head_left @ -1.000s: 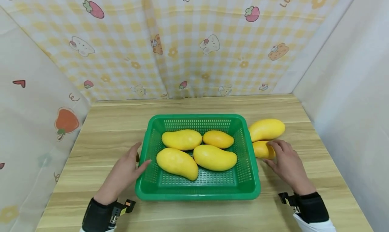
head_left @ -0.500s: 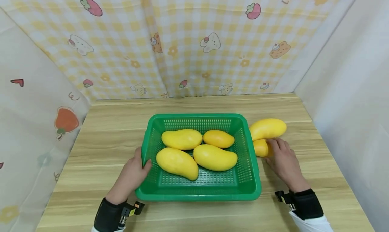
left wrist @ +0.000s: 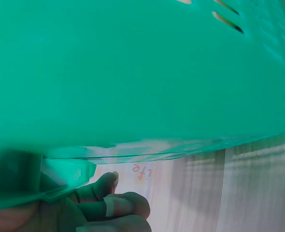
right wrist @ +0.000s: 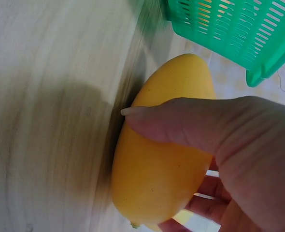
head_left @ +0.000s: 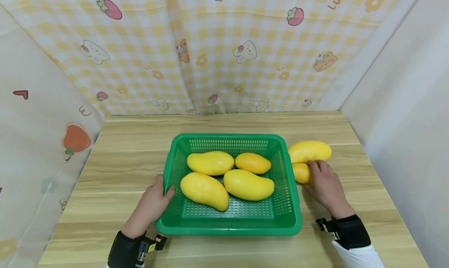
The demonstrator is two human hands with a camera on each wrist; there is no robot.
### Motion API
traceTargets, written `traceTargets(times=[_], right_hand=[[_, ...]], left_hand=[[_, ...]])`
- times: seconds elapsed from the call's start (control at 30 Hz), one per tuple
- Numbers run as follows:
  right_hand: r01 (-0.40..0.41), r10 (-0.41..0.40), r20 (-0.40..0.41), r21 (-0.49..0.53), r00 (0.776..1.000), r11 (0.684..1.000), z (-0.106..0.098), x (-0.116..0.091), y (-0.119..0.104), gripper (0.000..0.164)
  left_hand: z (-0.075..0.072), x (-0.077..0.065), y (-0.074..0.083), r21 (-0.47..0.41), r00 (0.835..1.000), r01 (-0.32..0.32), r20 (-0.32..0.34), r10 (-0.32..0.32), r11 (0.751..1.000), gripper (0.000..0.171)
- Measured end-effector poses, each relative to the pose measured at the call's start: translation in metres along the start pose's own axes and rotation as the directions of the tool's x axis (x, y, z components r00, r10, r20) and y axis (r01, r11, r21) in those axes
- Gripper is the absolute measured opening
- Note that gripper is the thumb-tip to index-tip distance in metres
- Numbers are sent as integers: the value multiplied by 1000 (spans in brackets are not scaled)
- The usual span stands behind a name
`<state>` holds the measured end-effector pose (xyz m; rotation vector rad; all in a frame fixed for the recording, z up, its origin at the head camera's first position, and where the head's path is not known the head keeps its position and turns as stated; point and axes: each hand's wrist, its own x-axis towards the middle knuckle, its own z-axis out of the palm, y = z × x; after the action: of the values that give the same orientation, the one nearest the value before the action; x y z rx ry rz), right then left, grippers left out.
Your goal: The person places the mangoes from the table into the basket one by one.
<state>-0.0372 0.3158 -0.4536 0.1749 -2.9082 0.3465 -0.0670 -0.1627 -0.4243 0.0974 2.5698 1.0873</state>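
Observation:
A green plastic basket [head_left: 228, 231] stands mid-table in the head view, with several yellow mangoes [head_left: 248, 185] inside. My left hand [head_left: 153, 203] grips its left rim, thumb on top; the left wrist view shows curled fingers [left wrist: 125, 207] under the lip of the basket wall [left wrist: 133, 72]. To the right of the basket, my right hand [head_left: 327, 190] holds a small orange-yellow mango [head_left: 301, 173] by its right end. In the right wrist view the thumb [right wrist: 171, 123] lies across this mango [right wrist: 154, 179], with the other fingers behind it, close to the tabletop.
A larger yellow mango [head_left: 310, 151] lies just behind the held one, right by the basket's right side. The wooden table [head_left: 140, 137] meets a checked cloth [head_left: 217, 77] at the back, with pale cloth walls [head_left: 396, 104] at both sides.
My left hand, spread beside the basket a second ago, has taken hold of its rim. My right fingers have closed further round the small mango. Basket and mangoes have barely moved.

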Motion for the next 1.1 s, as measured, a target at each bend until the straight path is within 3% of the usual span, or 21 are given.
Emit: traceTargets(times=[0.3,0.57,0.67,0.9,1.1], right_hand=[[-120,118,74,30,990,992,-8,-8,0,65],[-200,194,191,16,962,980,-31,-15,-8,64],[-195,189,183,14,965,981,-45,-13,-13,65],[-145,144,78,8,987,989,-85,1,-31,66],[-102,95,119,55,988,993,-108,10,-46,69]], left_hand=[[0,-2,1,-23,1000,-2,8,2,1000,27],[1,-1,1,-31,1000,0,16,1,1000,30],[1,-1,0,-41,1000,0,19,1,999,31],[0,0,0,-38,1000,-6,13,6,999,33],[-1,0,1,-34,1000,-9,8,9,999,26]])
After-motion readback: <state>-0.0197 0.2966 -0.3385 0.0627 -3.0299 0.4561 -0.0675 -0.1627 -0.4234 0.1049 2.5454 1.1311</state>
